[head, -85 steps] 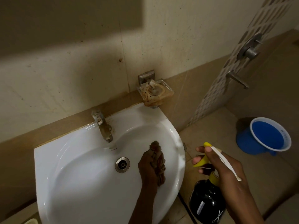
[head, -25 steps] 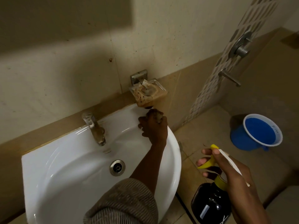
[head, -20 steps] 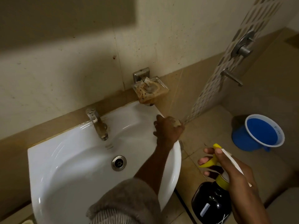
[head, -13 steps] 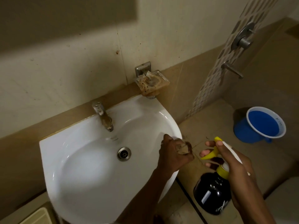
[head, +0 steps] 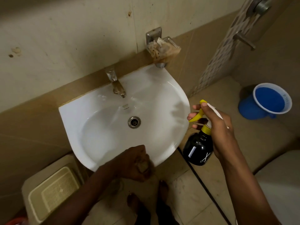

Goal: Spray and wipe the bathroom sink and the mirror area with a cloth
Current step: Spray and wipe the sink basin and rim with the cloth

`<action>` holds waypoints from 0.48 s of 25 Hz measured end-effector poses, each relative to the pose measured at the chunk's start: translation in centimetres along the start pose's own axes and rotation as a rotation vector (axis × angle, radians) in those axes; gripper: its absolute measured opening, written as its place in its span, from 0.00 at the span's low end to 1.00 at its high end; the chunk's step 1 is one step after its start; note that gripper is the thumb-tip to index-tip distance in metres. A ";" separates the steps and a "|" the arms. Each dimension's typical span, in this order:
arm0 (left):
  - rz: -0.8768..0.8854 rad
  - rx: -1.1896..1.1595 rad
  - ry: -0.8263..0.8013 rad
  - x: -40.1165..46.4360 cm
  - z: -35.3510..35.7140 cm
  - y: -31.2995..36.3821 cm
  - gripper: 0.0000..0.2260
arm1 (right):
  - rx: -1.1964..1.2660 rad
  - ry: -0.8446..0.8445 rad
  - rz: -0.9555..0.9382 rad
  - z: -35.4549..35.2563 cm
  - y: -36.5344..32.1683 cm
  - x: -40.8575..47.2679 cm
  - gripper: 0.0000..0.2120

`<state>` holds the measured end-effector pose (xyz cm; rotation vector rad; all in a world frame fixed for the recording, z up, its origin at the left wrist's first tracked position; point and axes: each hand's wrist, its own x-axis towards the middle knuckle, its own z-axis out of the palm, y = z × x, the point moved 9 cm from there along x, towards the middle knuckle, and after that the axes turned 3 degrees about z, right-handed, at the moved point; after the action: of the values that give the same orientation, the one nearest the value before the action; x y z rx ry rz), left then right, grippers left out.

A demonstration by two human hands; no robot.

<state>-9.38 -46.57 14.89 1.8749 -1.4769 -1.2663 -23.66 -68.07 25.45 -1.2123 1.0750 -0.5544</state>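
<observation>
Cloth (head: 142, 164) bunched in left fingers (head: 138, 157) at sink (head: 162, 156) front rim; right fingers (head: 194, 115) grip spray bottle (head: 198, 149).

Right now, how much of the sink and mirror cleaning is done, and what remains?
The sink bowl looks white and wet, so spraying and wiping inside seem largely done. In hand: the left hand presses a bunched cloth on the near rim, and the right hand holds the spray bottle beside the basin. Left: the stained tap and the dirty soap dish. No mirror is in view.
</observation>
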 end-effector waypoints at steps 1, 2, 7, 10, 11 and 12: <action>-0.074 0.049 -0.069 -0.9 -0.4 -1.2 0.23 | 0.001 0.000 -0.004 0.0 -0.1 0.0 0.15; -0.188 0.080 -0.145 -1.7 -1.0 -2.6 0.22 | 0.003 0.003 -0.005 0.0 -0.2 -0.1 0.15; -0.456 0.052 0.054 0.1 -9.2 -7.3 0.18 | -0.012 0.029 -0.019 -1.1 -1.0 0.2 0.14; -0.451 -0.375 0.573 4.4 -9.3 -8.1 0.05 | -0.024 0.047 -0.012 -1.6 -0.8 0.3 0.14; -0.500 -0.453 0.705 5.4 -8.0 -8.5 0.06 | -0.025 0.050 -0.008 -1.8 -0.7 0.2 0.14; -0.509 -0.470 0.762 6.9 -6.5 -8.6 0.08 | -0.024 0.054 -0.007 -2.0 -0.6 0.1 0.13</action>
<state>0.72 -51.26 8.65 2.0927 -0.2930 -0.8108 -25.29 -69.28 25.97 -1.2291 1.1257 -0.5837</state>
